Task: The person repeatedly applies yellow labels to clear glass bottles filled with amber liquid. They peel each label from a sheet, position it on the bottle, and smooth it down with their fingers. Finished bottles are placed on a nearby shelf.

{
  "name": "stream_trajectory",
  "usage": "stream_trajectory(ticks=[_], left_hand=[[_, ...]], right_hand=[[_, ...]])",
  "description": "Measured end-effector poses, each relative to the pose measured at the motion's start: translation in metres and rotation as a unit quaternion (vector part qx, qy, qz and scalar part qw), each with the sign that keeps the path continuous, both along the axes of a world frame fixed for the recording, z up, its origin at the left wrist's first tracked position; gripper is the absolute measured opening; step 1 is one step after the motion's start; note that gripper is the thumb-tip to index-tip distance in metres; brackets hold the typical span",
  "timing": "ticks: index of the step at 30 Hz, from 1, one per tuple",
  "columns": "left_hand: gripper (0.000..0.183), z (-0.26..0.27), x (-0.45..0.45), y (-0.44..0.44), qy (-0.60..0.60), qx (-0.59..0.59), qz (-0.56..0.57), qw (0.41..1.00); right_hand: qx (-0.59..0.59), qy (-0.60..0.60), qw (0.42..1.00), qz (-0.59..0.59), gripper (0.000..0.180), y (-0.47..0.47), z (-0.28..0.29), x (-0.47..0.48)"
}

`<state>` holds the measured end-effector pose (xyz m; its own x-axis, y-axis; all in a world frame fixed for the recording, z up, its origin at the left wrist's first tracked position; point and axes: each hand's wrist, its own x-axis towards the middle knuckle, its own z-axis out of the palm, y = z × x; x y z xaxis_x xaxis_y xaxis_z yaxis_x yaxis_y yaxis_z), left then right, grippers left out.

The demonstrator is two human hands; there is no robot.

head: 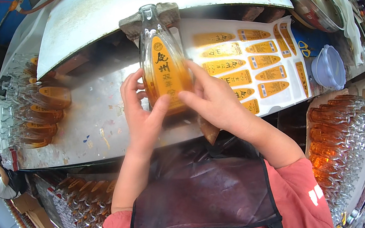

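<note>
A clear glass bottle with an amber lower part lies tilted in front of me, its open neck pointing away and resting by a grey cloth-like pad. An orange pointed label with dark writing covers its upper face. My left hand cups the bottle's left side, the thumb at the label's lower edge. My right hand is on its right side, fingers and thumb on the glass and label edge. Right of it, a white backing sheet bears rows of orange labels.
Labelled bottles crowd the worktable's left end. More amber bottles stand at the right and below left. Yellow-handled scissors, a pale blue plastic basin and a metal bowl are at upper right. A co-worker is at far left.
</note>
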<state>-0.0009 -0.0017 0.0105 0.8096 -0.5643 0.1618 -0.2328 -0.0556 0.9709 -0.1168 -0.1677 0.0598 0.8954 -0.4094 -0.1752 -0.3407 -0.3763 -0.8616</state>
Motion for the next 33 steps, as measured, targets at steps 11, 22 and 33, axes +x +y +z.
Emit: stream_trajectory(ticks=[11, 22, 33], left_hand=[[0.071, 0.001, 0.001, 0.000, -0.003, -0.002, 0.002, 1.000], [0.074, 0.002, 0.004, 0.001, -0.008, 0.009, -0.003, 1.000], [0.076, 0.002, 0.004, 0.003, -0.030, 0.031, -0.005, 0.999]], right_hand=[[-0.015, 0.004, 1.000, -0.003, 0.080, 0.002, 0.004, 0.000], [-0.017, 0.030, 0.999, 0.003, 0.081, 0.002, 0.010, 0.001], [-0.028, 0.025, 0.999, -0.008, 0.081, 0.004, 0.006, 0.001]])
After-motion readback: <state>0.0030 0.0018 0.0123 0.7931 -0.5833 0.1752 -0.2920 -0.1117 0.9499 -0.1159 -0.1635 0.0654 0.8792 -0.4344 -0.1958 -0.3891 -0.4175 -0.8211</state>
